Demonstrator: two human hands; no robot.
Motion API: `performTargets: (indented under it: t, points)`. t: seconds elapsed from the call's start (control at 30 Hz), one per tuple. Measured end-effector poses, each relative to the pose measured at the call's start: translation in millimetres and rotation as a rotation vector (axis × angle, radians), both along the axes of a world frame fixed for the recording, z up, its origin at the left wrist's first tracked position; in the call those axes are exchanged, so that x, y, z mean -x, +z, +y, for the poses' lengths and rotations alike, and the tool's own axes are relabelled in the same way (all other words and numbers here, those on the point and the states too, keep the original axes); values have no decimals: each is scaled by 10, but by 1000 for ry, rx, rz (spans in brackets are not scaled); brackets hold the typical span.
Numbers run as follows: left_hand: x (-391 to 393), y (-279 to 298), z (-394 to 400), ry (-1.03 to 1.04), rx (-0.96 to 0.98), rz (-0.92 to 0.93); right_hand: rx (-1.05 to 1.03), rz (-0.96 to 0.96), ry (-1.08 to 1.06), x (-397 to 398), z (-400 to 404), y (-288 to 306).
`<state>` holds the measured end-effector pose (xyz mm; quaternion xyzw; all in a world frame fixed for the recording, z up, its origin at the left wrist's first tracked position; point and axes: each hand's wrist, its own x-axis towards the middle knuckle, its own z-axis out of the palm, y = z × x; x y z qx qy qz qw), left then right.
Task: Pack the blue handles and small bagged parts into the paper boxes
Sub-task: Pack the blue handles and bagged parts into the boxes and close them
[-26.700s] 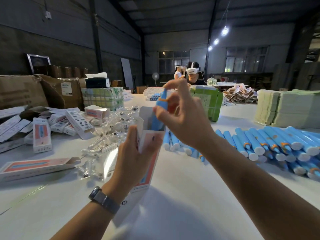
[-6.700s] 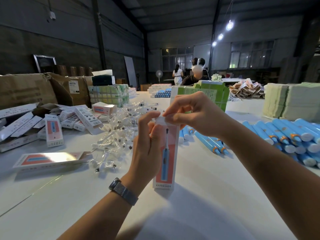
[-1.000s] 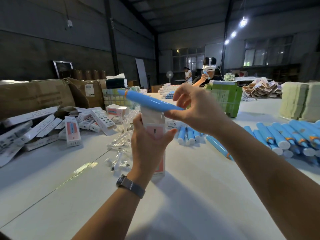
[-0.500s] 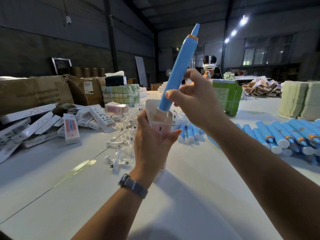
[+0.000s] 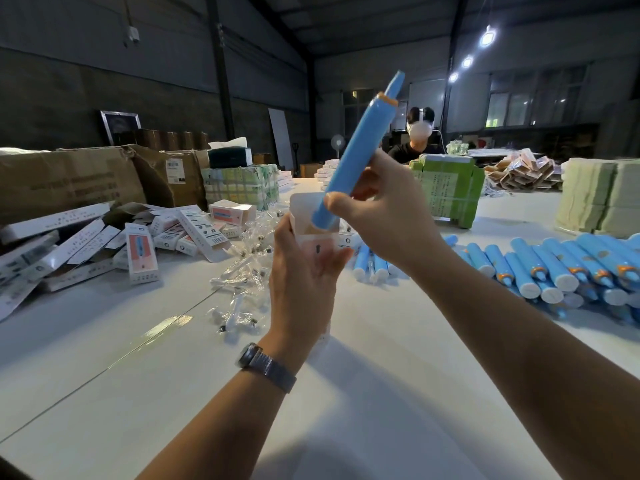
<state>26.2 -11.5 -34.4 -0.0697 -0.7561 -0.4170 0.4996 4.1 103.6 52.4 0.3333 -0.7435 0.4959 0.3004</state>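
While an upright pink-and-white paper box [image 5: 317, 252] is gripped from behind by the left hand [image 5: 304, 282], its top flap stands open. A long blue plastic handle [image 5: 356, 157], tilted with its orange-ringed tip up and right, is pinched near its lower end by the right hand [image 5: 384, 216]; that end sits at the box mouth. More blue handles [image 5: 554, 268] and clear bagged parts [image 5: 242, 271] are spread on the white desk [image 5: 363, 410].

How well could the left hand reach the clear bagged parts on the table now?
Probably not yet: the left hand holds the paper box while the blue handle goes in. The bagged parts lie close, unobstructed.
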Motion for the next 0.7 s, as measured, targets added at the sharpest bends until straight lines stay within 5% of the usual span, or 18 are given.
performTargets:
  t: [0.33, 0.7]
  points:
    - [42, -27, 30, -97, 66, 9, -133, -13, -75, 79, 11, -52]
    - [68, -17, -9, -57, 49, 29, -66, 59, 110, 177, 41, -180]
